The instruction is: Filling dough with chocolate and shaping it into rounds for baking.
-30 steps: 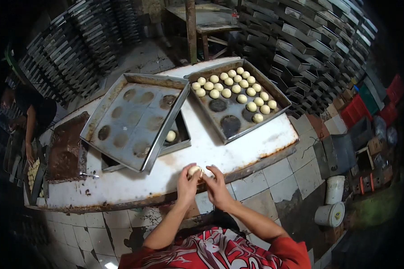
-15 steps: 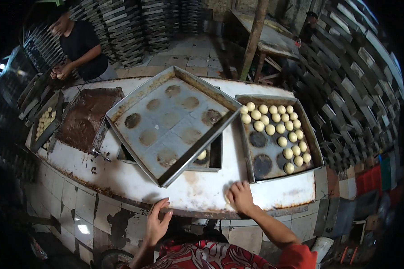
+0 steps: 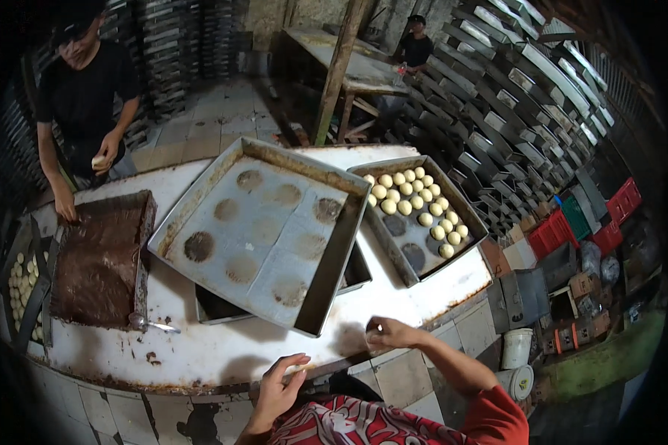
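My right hand [image 3: 390, 334] is raised just over the front of the white table, its fingers curled together; what they hold, if anything, is hidden. To its left, my left hand [image 3: 277, 387] hovers at the table's edge, thumb and fingers apart. Beyond both hands, a large metal baking tray [image 3: 256, 230] with dark round stains lies skewed across another tray [image 3: 226, 310]. A third baking tray [image 3: 387, 248] at the right holds several pale round dough balls [image 3: 405, 189] in rows.
At the left, a tray of brown paste [image 3: 100, 259] has a spoon [image 3: 156, 324] beside it. A co-worker [image 3: 89, 96] reaches into the paste and holds a pale piece. A crate of dough balls [image 3: 24, 282] stands at far left. Another person [image 3: 416, 46] is behind.
The view has turned rightward. My right hand has lifted off the tabletop, and its fingers have curled. The co-worker now has one hand in the brown paste.
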Demonstrator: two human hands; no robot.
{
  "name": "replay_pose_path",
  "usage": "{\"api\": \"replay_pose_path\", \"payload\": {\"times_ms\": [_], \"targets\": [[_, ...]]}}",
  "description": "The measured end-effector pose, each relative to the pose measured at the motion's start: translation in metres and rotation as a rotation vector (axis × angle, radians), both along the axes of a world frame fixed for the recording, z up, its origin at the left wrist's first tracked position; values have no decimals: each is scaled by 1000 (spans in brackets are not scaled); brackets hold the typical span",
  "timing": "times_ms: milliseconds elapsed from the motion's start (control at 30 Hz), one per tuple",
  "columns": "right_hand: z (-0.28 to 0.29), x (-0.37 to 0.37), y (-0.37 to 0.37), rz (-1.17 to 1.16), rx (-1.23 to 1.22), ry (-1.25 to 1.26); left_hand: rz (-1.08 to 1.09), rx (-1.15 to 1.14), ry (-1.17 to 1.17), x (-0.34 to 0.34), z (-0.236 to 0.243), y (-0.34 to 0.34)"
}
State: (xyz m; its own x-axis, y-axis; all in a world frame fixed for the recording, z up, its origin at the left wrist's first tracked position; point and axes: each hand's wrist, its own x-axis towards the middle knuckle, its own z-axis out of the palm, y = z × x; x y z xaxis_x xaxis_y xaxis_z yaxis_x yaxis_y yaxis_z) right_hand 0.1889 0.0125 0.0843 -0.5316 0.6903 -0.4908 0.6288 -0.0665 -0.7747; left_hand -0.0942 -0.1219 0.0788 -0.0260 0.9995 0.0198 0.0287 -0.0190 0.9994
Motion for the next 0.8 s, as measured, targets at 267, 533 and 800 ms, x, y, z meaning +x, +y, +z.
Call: {"api": "replay_pose_path", "payload": {"times_ms": [267,533,800], "targets": [[63,-161,103,394,697,64,-87,53,-107,16,14,-6],[84,-98,106,299,919,389,156,-96,-52,80,-2,-13],[-26,224,252,102,1121,-458,241,-212,-34,204,19,-23]]}}
